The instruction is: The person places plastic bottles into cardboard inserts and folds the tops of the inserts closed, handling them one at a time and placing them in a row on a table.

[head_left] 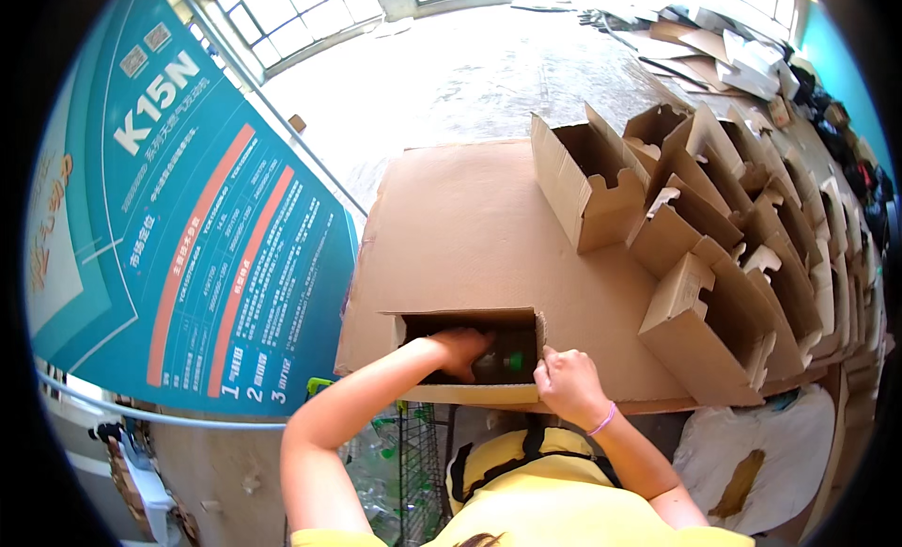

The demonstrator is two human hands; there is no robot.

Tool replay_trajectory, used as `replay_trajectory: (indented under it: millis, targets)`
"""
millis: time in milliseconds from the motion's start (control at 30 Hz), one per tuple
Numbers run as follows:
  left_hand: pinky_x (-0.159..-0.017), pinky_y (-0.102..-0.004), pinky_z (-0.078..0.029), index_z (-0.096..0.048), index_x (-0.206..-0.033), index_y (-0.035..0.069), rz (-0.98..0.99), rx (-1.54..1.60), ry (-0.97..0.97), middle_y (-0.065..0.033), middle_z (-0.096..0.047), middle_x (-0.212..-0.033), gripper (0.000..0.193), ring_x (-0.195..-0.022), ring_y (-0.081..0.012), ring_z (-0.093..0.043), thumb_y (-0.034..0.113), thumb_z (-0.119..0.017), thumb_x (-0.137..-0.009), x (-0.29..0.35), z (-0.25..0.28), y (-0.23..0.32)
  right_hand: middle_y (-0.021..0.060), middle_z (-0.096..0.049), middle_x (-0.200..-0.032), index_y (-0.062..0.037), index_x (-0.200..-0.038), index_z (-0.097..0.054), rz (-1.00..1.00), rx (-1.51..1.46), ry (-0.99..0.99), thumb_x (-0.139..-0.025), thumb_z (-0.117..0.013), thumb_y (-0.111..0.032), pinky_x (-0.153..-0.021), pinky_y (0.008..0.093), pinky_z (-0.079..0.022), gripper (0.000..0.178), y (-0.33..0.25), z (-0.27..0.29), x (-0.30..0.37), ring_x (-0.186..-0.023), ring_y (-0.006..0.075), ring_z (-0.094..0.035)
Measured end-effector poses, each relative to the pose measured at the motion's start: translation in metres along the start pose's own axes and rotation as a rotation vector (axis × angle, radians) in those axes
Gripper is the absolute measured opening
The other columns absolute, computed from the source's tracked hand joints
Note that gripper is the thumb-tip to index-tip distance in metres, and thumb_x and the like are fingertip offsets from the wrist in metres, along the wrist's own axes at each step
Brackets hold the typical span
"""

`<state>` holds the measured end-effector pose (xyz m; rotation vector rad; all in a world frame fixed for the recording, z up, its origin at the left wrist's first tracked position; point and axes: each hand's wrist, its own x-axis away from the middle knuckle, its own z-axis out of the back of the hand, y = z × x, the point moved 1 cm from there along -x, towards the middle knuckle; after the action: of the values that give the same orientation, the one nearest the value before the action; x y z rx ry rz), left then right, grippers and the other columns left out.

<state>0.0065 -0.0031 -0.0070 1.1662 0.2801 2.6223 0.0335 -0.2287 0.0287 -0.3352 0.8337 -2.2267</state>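
Note:
An open cardboard box [470,394] stands near the front edge of a large cardboard-topped surface, right before me. My left hand [460,351] reaches down into it; the box's shade hides most of its fingers, so whether it grips anything does not show. Beside that hand inside the box lies a clear plastic bottle [489,364] with a green cap [513,361]. My right hand [569,382], a pink band at its wrist, is closed on the box's right end at the upper edge.
Open cardboard boxes [601,180] crowd the right side of the cardboard surface [451,227]. A wire cart [413,462] with clear green-capped bottles stands below the front edge. At left rises a teal banner [188,246]; a white sack [752,444] lies at lower right.

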Motion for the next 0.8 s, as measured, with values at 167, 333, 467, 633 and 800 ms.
replay_trajectory:
  millis: [167,333,467,633,800]
  targets:
    - [-0.091,-0.0426,-0.051,-0.036,-0.141,0.0,0.075,-0.113,0.062,-0.0235,-0.065,-0.113,0.096,-0.109,-0.0391,-0.061,0.025,-0.086,-0.063,-0.045,-0.018,-0.009,0.0267,-0.06,-0.064,0.0057,-0.077,-0.061,0.038,-0.045,0.005,-0.084,-0.055,-0.012,-0.063,0.0489,-0.052,0.02,0.009,0.003,0.002,-0.063,0.0422,-0.062]
    - [-0.083,-0.0437,-0.055,-0.074,-0.089,0.011,0.064,-0.331,0.228,-0.0134,-0.072,-0.098,0.014,-0.097,-0.0319,-0.069,0.016,-0.071,-0.076,-0.049,-0.033,-0.018,0.0273,-0.058,-0.061,0.0057,-0.074,-0.06,0.057,-0.081,0.015,-0.084,-0.055,-0.011,-0.06,0.0478,-0.052,0.02,0.009,0.001,0.002,-0.06,0.043,-0.061]
    - [-0.079,-0.042,-0.056,-0.075,-0.087,0.01,0.057,-0.373,0.325,-0.0136,-0.072,-0.097,0.013,-0.091,-0.0322,-0.07,0.016,-0.063,-0.082,-0.046,-0.041,-0.018,0.0272,-0.059,-0.063,0.0047,-0.074,-0.06,0.059,-0.088,0.021,-0.085,-0.055,-0.011,-0.062,0.0487,-0.051,0.02,0.012,0.001,0.002,-0.062,0.0434,-0.061]
    - [-0.081,-0.0428,-0.054,-0.075,-0.09,0.006,0.214,-0.313,0.358,-0.0152,-0.072,-0.09,0.021,-0.09,-0.0318,-0.069,0.023,-0.064,-0.085,0.01,0.005,0.013,0.0274,-0.059,-0.065,0.0033,-0.076,-0.062,0.06,-0.058,0.015,-0.086,-0.054,-0.013,-0.064,0.0503,-0.05,0.021,0.018,0.001,-0.001,-0.064,0.0452,-0.061]
    - [-0.077,-0.0354,-0.055,-0.066,-0.107,0.001,-0.06,0.366,1.234,-0.0161,-0.072,-0.099,0.023,-0.089,-0.0256,-0.071,0.016,-0.065,-0.09,0.138,0.026,0.017,0.0281,-0.06,-0.068,0.005,-0.073,-0.061,0.013,-0.013,-0.011,-0.086,-0.054,-0.015,-0.067,0.0513,-0.051,0.025,0.019,0.01,-0.01,-0.067,0.0452,-0.061]
